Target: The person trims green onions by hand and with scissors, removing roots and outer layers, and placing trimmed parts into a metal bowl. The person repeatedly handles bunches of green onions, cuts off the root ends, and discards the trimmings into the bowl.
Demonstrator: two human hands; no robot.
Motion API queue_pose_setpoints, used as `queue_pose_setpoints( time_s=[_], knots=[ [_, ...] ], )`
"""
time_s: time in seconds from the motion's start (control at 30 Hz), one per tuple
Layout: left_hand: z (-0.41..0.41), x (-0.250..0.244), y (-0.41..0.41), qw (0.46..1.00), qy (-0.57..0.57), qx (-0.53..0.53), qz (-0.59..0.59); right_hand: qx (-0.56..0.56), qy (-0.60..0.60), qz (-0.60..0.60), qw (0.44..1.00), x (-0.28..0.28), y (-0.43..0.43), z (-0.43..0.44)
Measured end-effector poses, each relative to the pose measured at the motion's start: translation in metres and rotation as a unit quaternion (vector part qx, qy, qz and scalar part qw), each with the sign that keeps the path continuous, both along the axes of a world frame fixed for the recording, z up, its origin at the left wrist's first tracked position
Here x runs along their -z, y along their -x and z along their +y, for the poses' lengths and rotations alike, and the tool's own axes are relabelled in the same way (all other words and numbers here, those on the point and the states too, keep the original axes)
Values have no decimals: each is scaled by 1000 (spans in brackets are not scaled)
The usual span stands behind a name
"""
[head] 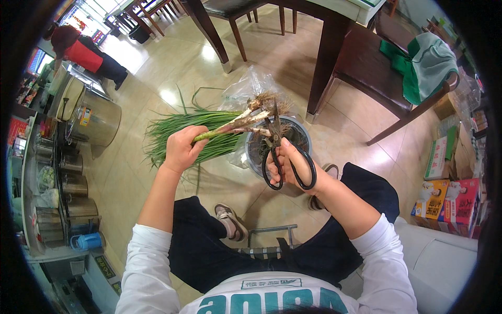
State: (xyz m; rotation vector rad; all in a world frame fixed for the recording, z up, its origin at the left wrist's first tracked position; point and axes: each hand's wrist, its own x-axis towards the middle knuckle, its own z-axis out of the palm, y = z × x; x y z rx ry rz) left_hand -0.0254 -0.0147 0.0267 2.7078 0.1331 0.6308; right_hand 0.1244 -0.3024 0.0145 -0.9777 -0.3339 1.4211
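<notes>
A few scallion stalks with pale bulbs and dirty roots (235, 125) are clasped in my left hand (183, 144), bulb ends pointing right. My right hand (292, 165) has its fingers in the black loop handles of a pair of scissors (276, 135). Their blades point away from me and meet the root end of the stalks; whether they are closed on a root I cannot tell. Beneath the scissors stands a grey plastic bucket (308, 135) with dark trimmings and roots inside. A heap of long green scallion leaves (219, 117) lies on the floor behind my left hand.
A clear plastic bag (251, 84) lies beyond the bucket. At the upper right are a table leg (327, 59) and a leather-seated chair (364, 70) with a green and white cloth (427, 66). Metal pots (96, 121) line the left. A person in red (84, 55) bends there. Cartons (447, 204) stand right.
</notes>
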Motion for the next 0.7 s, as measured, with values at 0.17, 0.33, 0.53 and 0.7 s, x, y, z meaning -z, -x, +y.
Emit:
queue_pose_setpoints(
  time_s=[0.17,0.33,0.53,0.7],
  knots=[
    [1,-1,-1,1000,-6,10,14,15,0,-37,999,-5,4,0],
    [0,3,-4,1000,2,12,28,29,25,-59,998,11,8,-3],
    [3,14,-5,996,20,-11,87,55,65,-81,993,13,10,-8],
    [7,21,-6,993,26,-23,116,50,86,-88,991,18,14,-10]
  ],
)
